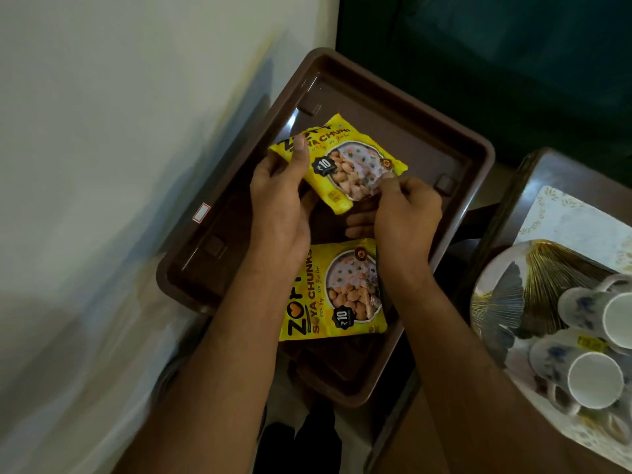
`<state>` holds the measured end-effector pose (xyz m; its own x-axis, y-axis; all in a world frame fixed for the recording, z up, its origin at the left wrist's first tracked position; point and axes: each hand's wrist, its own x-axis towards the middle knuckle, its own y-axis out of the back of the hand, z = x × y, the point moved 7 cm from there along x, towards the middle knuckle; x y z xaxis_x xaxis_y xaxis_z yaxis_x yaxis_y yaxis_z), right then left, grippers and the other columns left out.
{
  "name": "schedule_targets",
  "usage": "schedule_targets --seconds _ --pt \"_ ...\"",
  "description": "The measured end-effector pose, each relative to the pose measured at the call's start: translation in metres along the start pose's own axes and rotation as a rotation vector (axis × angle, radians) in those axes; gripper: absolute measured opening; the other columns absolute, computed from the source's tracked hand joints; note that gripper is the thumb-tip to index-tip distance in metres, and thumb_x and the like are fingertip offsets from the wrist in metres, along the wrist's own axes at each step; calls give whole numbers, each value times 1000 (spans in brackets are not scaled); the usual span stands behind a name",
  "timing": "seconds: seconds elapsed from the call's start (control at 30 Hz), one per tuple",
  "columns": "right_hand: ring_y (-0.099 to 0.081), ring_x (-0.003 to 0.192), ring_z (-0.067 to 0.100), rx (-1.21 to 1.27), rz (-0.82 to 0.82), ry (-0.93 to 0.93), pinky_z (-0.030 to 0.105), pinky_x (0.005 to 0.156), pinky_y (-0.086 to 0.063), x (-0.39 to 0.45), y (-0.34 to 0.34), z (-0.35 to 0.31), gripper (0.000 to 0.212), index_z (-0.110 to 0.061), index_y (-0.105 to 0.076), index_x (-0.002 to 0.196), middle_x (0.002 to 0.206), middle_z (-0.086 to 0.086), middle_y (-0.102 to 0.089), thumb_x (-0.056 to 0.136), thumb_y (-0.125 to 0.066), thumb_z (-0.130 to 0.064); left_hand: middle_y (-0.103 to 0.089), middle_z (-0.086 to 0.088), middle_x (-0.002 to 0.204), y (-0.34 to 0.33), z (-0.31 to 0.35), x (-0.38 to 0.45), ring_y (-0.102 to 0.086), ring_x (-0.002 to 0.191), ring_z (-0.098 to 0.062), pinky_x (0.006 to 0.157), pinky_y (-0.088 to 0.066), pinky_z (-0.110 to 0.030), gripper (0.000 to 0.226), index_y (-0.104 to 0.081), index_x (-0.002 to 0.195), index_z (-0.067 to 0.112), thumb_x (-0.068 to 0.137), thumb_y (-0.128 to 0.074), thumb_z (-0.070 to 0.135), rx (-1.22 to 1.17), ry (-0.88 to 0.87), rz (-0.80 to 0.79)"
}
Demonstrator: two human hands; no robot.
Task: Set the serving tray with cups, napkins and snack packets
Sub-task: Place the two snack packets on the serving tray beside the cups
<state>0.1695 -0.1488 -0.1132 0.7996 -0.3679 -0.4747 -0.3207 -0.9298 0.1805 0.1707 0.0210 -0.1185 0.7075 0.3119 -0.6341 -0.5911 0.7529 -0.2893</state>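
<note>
A brown plastic serving tray lies in the middle of the head view. Above its far half I hold a yellow soya chunks packet. My left hand grips its left edge with the thumb on top. My right hand pinches its lower right corner. A second yellow soya chunks packet lies flat in the tray's near half, partly under my wrists. Several white cups with blue flowers lie on their sides at the right.
The cups rest on a round plate with a gold fan pattern, on a white patterned mat atop a dark wooden table. A pale wall rises at the left. A dark green seat fills the back.
</note>
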Motion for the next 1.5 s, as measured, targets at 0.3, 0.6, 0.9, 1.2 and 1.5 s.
schedule_targets --seconds 0.3,0.6,0.9,1.2,1.5 --pt "-65 42 19 -329 -142 72 31 43 -52 -19 -5 4 31 -5 -69 72 59 10 -70 98 -63 -19 -71 4 106 16 1 13 -77 86 -7 78 -66 -34 50 -43 128 25 95 -68 -3 302 -88 107" --pt "-63 69 19 -918 -176 296 23 57 -38 -10 26 -17 18 -4 -67 90 75 2 -63 97 -64 -21 -78 -4 117 23 31 1 -77 106 -25 84 -65 -46 42 -65 110 19 84 -66 -14 388 -325 -96" --pt "-64 106 35 -1273 -564 266 39 76 -49 -32 4 8 81 -12 -37 133 117 13 -63 76 -86 -41 -81 8 111 38 48 -9 -78 106 -16 76 -65 -29 41 -76 114 21 88 -66 -10 459 -364 -134" --pt "-65 113 29 -1152 -508 282 28 77 -41 -19 4 4 58 -22 -60 132 123 7 -68 78 -81 -21 -80 1 116 63 53 -16 -79 106 -19 71 -64 -26 42 -77 111 21 87 -66 -12 404 -389 -100" --pt "-51 67 22 -1194 -230 320 26 57 -29 6 24 -26 54 -8 -49 65 82 16 -63 72 -88 -45 -80 -1 119 73 53 -19 -78 107 -20 75 -64 -27 44 -78 110 22 85 -66 -12 376 -419 -87"
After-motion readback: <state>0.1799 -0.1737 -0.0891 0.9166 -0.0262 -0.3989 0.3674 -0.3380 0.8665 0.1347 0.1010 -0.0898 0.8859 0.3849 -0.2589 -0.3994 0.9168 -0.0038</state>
